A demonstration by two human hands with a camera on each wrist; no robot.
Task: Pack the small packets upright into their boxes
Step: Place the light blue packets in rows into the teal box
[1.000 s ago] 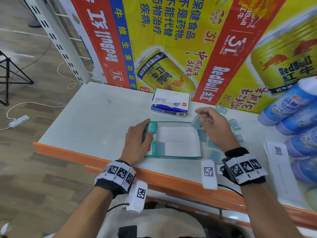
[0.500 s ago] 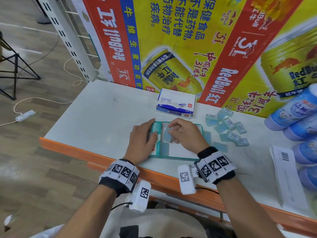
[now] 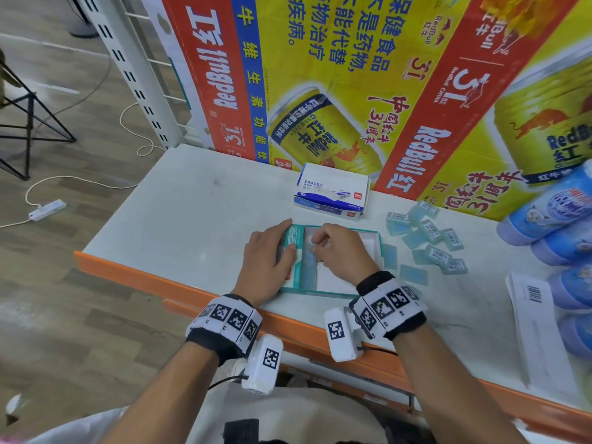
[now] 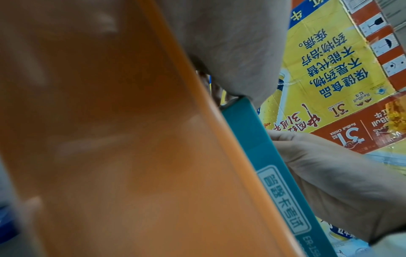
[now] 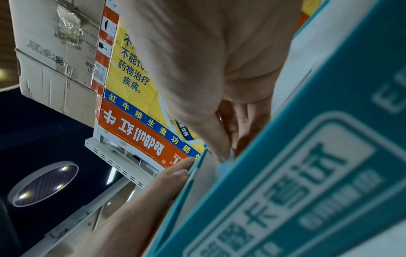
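Note:
An open teal box point(image 3: 368, 238) with a white floor lies flat near the shelf's front edge. My left hand point(image 3: 269, 254) rests flat on its left flap, fingers straight along the flap. Inside the box at its left side, my right hand point(image 3: 333, 251) pinches a pale blue small packet point(image 3: 309, 251) with curled fingers, against other packets point(image 3: 307, 277) lined along the left wall. In the right wrist view the right fingertips point(image 5: 222, 153) close together just behind the teal box wall point(image 5: 307, 173). Several loose packets point(image 3: 431, 240) lie on the shelf to the right.
A white and blue eraser box point(image 3: 333, 193) sits behind the teal box. Blue bottles point(image 3: 551, 213) and a barcoded paper point(image 3: 538, 318) lie at the right. A Red Bull carton point(image 3: 352, 75) walls the back. The shelf has an orange front edge point(image 3: 192, 290).
My right hand brought a packet from the loose pile into the box's left side and now holds it lower against the row. My left hand stayed on the flap.

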